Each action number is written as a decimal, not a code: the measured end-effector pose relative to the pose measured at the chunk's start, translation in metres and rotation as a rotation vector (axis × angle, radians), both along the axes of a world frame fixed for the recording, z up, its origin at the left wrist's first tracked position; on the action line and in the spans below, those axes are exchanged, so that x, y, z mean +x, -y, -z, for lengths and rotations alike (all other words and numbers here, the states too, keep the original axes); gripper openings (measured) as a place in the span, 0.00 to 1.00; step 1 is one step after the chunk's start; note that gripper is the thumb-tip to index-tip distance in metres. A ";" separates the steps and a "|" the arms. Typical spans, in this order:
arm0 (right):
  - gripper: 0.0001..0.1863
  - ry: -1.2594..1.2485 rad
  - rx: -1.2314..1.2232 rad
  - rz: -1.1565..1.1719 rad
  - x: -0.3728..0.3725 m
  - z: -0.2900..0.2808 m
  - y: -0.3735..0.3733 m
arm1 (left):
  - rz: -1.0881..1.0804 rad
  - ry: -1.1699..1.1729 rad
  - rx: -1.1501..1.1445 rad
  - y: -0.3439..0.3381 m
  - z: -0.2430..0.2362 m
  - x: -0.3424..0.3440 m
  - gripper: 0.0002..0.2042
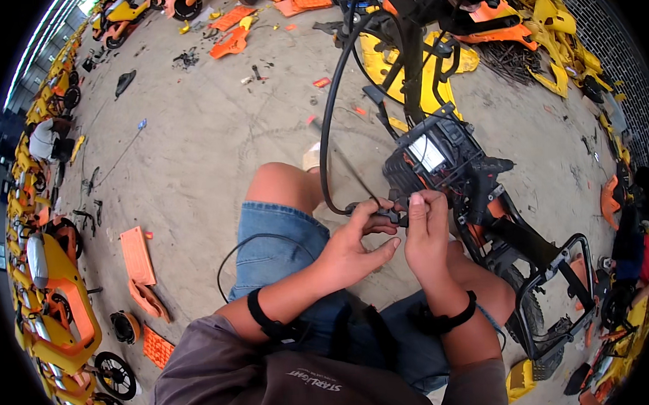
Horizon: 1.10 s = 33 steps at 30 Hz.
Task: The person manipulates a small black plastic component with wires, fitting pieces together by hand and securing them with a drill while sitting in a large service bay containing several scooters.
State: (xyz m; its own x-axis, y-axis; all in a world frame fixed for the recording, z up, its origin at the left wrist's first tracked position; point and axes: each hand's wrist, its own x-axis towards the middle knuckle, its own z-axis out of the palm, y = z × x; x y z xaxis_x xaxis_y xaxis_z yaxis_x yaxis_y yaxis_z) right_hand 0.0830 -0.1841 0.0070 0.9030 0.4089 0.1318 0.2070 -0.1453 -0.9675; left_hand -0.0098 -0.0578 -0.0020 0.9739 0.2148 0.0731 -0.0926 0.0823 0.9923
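Between my two hands, in front of my knees, is a small black connector (393,216) where black cables meet. My left hand (361,243) has its fingers curled around the connector's left side, with the thumb held apart. Thumb and fingers of my right hand (426,230) pinch its right end, hiding part of it. A thick black cable (324,140) loops down from the stripped scooter frame (411,66) to my left fingers. Just beyond my right hand is a black box with wiring (432,153) on the frame.
A black tubular rack (557,293) juts out at the right. Yellow panels (442,71) lie under the frame. Orange panels (136,256) and a wheel (115,375) lie on the left floor, beside rows of yellow scooters (66,319). Another person (44,140) crouches far left.
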 end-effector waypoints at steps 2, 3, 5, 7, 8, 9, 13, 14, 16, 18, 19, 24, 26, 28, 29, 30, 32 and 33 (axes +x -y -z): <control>0.10 -0.096 0.042 -0.010 0.001 -0.004 0.002 | -0.028 -0.012 0.083 0.002 -0.012 -0.001 0.29; 0.09 -0.139 0.109 -0.037 0.000 -0.004 0.001 | -0.051 -0.024 0.093 0.001 -0.013 -0.003 0.29; 0.08 -0.222 0.249 -0.090 -0.002 -0.004 -0.002 | -0.097 -0.046 0.117 0.001 -0.013 -0.004 0.28; 0.08 -0.203 0.247 -0.089 -0.005 -0.001 -0.004 | -0.198 0.012 0.237 0.003 -0.008 -0.003 0.26; 0.08 -0.193 0.224 -0.084 -0.005 0.003 -0.007 | -0.213 0.010 0.311 0.002 -0.009 -0.004 0.25; 0.09 -0.182 0.200 -0.080 -0.005 0.006 -0.009 | -0.230 0.009 0.385 0.001 -0.010 -0.004 0.25; 0.10 -0.196 0.066 -0.049 -0.005 0.024 -0.004 | -0.234 0.029 0.646 -0.003 -0.011 -0.008 0.24; 0.10 -0.379 0.169 -0.068 -0.007 0.014 -0.006 | -0.268 0.078 0.719 -0.004 -0.008 -0.007 0.24; 0.11 -0.422 0.160 -0.070 -0.007 0.017 -0.003 | -0.259 0.055 0.733 -0.004 -0.006 -0.009 0.24; 0.11 -0.469 0.163 -0.078 -0.006 0.014 0.001 | -0.243 0.064 0.723 -0.002 0.000 -0.008 0.25; 0.11 -0.474 0.157 -0.085 -0.006 0.012 0.000 | -0.236 0.054 0.730 -0.005 0.000 -0.009 0.25; 0.10 -0.529 0.167 -0.096 -0.009 0.001 0.001 | -0.205 0.035 0.740 -0.005 0.006 -0.014 0.26; 0.10 -0.534 0.134 -0.104 -0.013 0.008 0.007 | -0.191 0.051 0.740 -0.005 0.009 -0.016 0.25; 0.11 -0.479 0.162 -0.085 -0.014 0.011 0.003 | -0.183 0.081 0.731 -0.005 0.013 -0.016 0.23; 0.11 -0.456 0.169 -0.068 -0.015 0.012 0.004 | -0.203 0.113 0.714 -0.004 0.013 -0.015 0.22; 0.11 -0.448 0.181 -0.073 -0.015 0.012 0.004 | -0.223 0.145 0.696 -0.003 0.013 -0.014 0.21; 0.10 -0.431 0.203 -0.084 -0.015 0.011 0.003 | -0.241 0.170 0.681 -0.002 0.014 -0.013 0.20; 0.10 -0.435 0.207 -0.082 -0.015 0.011 0.003 | -0.240 0.164 0.683 -0.002 0.015 -0.012 0.20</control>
State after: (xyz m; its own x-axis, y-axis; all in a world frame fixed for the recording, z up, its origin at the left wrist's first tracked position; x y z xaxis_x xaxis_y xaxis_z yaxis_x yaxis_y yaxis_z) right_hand 0.0680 -0.1872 -0.0040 0.8585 0.4857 -0.1646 -0.2203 0.0594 -0.9736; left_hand -0.0222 -0.0558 -0.0175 0.8709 0.2750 0.4072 -0.1817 -0.5897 0.7869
